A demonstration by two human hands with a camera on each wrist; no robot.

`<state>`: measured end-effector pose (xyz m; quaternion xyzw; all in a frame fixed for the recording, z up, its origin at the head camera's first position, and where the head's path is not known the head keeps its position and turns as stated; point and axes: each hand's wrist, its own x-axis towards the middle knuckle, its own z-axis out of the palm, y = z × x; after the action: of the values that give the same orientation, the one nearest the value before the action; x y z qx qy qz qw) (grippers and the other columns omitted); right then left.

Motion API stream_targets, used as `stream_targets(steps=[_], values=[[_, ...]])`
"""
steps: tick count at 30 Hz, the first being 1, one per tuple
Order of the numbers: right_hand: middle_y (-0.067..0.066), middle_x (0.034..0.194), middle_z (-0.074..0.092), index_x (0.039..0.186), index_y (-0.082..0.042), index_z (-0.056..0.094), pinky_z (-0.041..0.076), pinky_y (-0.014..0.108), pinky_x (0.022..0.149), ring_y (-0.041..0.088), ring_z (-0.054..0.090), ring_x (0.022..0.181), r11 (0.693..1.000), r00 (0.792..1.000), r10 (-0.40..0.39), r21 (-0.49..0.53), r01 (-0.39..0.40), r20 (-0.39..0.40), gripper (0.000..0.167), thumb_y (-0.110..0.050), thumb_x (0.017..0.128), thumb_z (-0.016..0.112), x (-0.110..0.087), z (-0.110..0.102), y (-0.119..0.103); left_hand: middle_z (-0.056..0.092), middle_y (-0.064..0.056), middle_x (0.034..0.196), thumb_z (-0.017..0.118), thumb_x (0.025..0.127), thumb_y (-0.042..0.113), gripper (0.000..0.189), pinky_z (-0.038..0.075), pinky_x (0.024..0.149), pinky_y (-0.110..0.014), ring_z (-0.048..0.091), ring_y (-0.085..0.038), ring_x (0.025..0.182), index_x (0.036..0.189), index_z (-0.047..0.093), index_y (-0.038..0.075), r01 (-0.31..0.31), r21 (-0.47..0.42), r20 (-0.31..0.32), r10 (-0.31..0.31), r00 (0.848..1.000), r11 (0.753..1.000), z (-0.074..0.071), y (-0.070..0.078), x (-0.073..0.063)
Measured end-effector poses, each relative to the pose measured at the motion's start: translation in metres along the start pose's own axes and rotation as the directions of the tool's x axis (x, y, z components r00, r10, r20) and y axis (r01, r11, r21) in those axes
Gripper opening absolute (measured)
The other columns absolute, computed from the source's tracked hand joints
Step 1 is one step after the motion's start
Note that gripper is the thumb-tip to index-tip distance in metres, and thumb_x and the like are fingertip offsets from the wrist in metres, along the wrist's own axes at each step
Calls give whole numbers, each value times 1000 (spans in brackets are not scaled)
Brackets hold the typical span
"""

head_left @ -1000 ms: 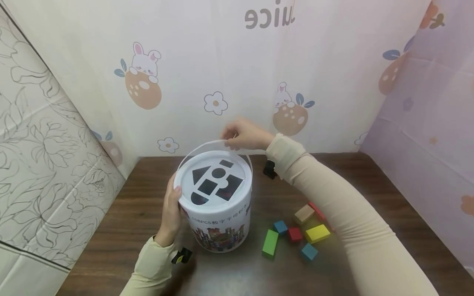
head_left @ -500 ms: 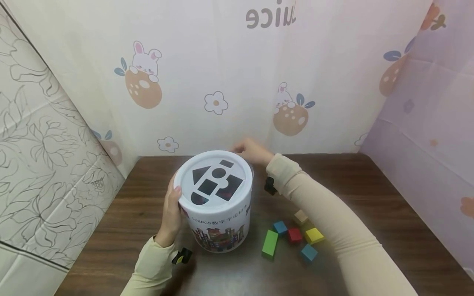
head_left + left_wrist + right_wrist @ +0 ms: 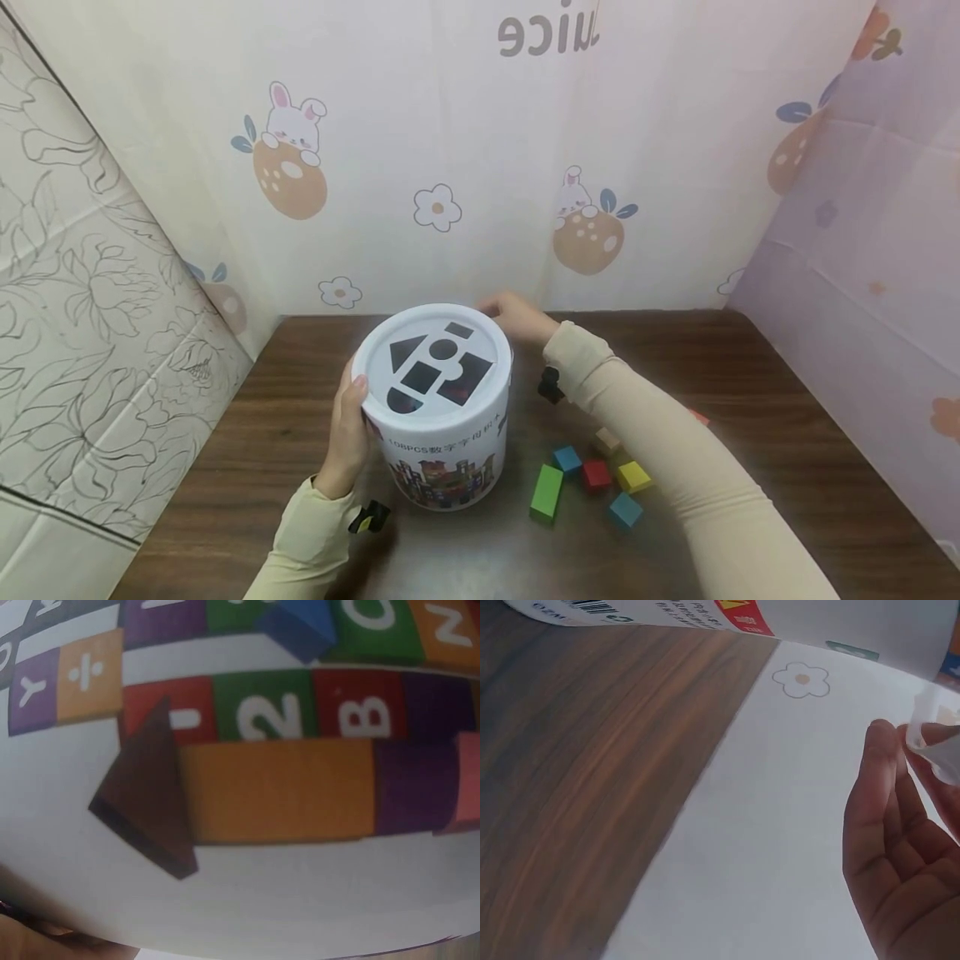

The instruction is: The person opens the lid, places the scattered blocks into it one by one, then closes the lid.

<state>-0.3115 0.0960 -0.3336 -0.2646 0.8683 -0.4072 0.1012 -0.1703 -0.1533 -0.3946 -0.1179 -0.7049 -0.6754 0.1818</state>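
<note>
lid (image 3: 421, 353) on, blocks (image 3: 597, 475) loose on table (image 3: 285, 433); my left grip (image 3: 348, 433) holds bucket (image 3: 444, 457), right grip (image 3: 521, 318) pinches white handle (image 3: 946, 761).

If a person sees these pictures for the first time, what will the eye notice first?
Probably the white bucket near the middle of the head view, with dark holes on top. Next, perhaps the bright blocks on the table, to the bucket's right.
</note>
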Motion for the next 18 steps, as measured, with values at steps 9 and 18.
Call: stream_targets(steps=[9,18], values=[[5,116,70,118,-16,70,50,49,96,26,65,111,995,1000,-18,-96,17,-17,30,-31,93,62,-10,-10,-12,43,-17,144,26,99,28,56,35,102,-16,45,-11,122,149,35,4,-33,-13,-1,33,999,999,2,0,0],[8,130,65,128,-11,64,49,46,100,28,61,120,976,990,-106,-200,85,-97,33,-20,97,55,-35,-25,-41,47,-14,137,25,99,28,55,35,99,-17,46,-11,117,146,38,4,-26,-2,-6,26,1000,1000,2,1,-1]])
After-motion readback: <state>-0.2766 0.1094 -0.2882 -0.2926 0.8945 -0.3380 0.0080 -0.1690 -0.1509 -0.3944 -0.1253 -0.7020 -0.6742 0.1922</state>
